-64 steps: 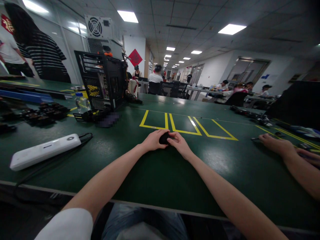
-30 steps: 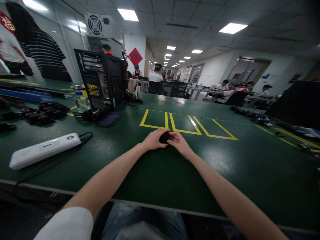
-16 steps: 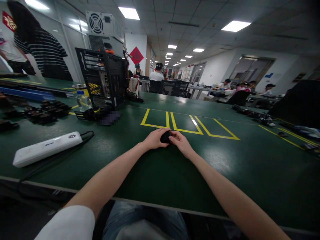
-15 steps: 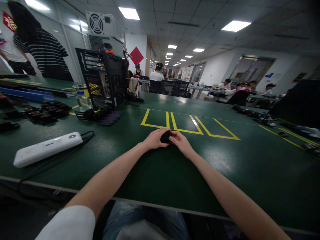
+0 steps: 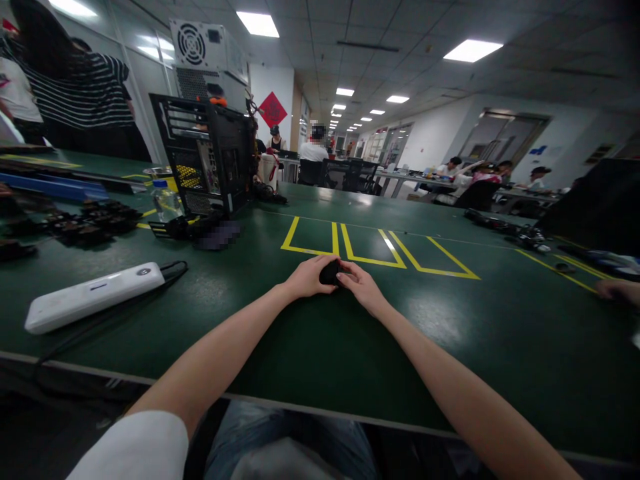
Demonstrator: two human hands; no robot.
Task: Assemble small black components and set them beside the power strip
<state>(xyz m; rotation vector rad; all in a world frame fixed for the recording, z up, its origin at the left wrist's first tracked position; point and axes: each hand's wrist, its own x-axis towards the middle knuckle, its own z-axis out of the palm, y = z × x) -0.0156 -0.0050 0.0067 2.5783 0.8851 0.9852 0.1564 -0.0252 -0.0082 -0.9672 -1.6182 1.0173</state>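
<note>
A small black object [image 5: 329, 273] is held between my two hands, just in front of the yellow tape outlines [image 5: 370, 262] on the green table [image 5: 320, 360]. My left hand [image 5: 309, 276] curves around its left side, thumb below and fingers above. From the right, my right hand [image 5: 361, 283] grips its edge with thumb and fingertips. Its exact kind cannot be made out, since the fingers cover much of it.
To the left lies a white elongated device [image 5: 95, 297] with a black cable. Behind it are black parts [image 5: 93, 223], a clear bottle [image 5: 166, 202] and an open computer case [image 5: 210, 157]. Another person's hand [image 5: 620, 291] reaches in at the right edge.
Another person's hand has come into view at the right edge. The person in the striped top at the left has shifted. My hands have barely moved.
</note>
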